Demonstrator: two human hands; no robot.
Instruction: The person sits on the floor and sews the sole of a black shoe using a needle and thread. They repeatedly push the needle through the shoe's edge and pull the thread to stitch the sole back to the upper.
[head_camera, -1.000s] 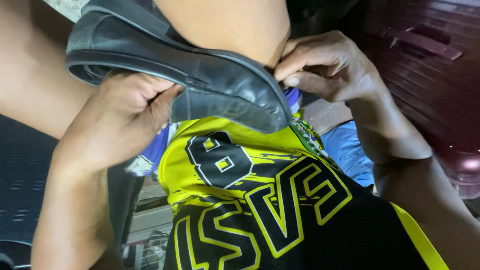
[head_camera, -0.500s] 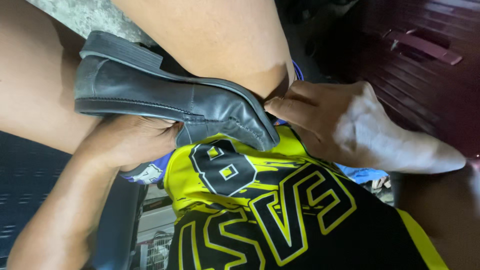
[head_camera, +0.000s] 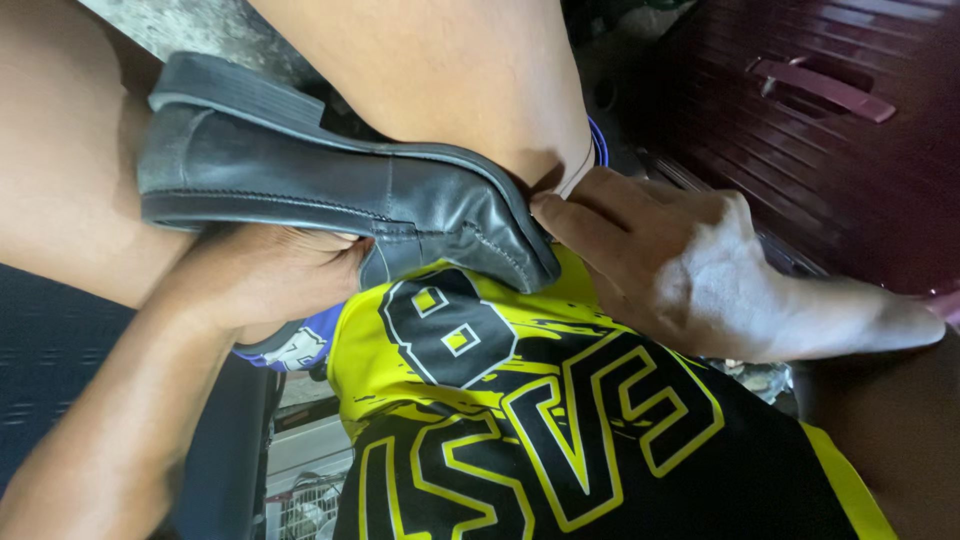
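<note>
A seated person works on a dark grey leather loafer (head_camera: 350, 195) held across the lap, its toe pointing right and its heel to the far left, pressed between a bare thigh (head_camera: 440, 80) and a yellow-and-black jersey (head_camera: 520, 420). The left hand (head_camera: 265, 275) cups the shoe from beneath, fingers curled closed against its side and sole edge. The right hand (head_camera: 670, 265) lies flat and relaxed at the toe, forefinger tip touching the seam, clasping nothing. A maroon slatted plastic seat (head_camera: 800, 130) stands to the far right. To handle this well, it seems wise to keep the lower hand firm under the shoe so that the toe stays steady, and to let the fingertip press along the stitching rather than across it.
</note>
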